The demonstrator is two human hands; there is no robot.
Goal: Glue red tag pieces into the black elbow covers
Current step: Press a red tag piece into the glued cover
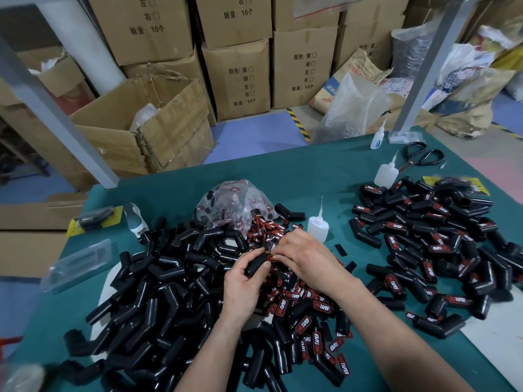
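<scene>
Table cloth (311,176): teal green. Left pile of elbow covers (158,278): plain glossy black. Right pile (441,230): black with red tags, white lettering. Centre elbow cover (256,265): black, red tag (270,258) at its end. Glue bottle (318,224): translucent white. Scissors (415,163), far right: black handles. Floor stripe (298,125): yellow-black diagonal.

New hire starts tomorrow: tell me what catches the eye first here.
At the centre, the left hand grips a black elbow cover while the right hand holds a red tag against it. Either side lie heaps of covers: untagged heap left, tagged heap right.
</scene>
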